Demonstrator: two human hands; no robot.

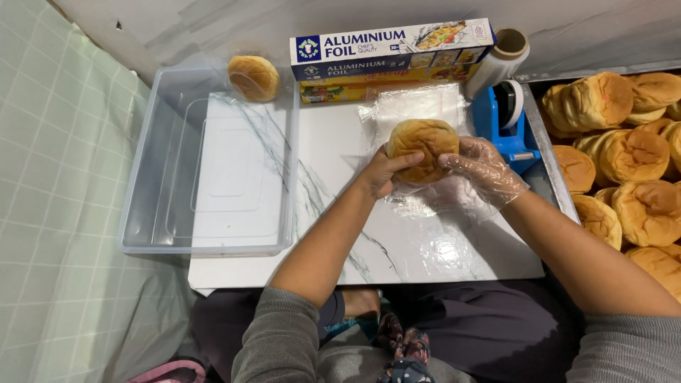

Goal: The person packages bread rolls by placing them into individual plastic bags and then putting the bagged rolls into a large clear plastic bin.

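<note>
Bun clamped between both hands, left hand, gloved right hand.

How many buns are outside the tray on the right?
2. One bun is held between the left hand and the gloved right hand over the board. The other bun sits at the clear bin's far corner.

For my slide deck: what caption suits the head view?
Both hands, left hand bare, right hand gloved, hold a bun over plastic wrap.
</note>
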